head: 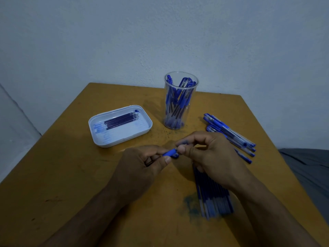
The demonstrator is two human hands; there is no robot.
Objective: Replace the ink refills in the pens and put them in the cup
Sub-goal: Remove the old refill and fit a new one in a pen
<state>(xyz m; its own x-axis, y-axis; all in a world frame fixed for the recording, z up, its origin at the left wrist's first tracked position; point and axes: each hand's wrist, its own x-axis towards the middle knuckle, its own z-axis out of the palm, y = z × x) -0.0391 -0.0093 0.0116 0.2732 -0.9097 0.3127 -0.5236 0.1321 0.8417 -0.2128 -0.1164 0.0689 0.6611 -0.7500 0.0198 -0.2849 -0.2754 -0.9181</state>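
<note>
Head view: hands [160,157] apparently grip pen [170,153].

On your worktop [71,175] the cup [180,104] sits at 12 o'clock with pens standing in it. The tray [140,130] is at 10 o'clock, refills [121,120] lying in it. Loose pens [231,134] lie at 2 o'clock, and another refill bundle [213,198] at 4, partly under your right hand [213,157].
</note>
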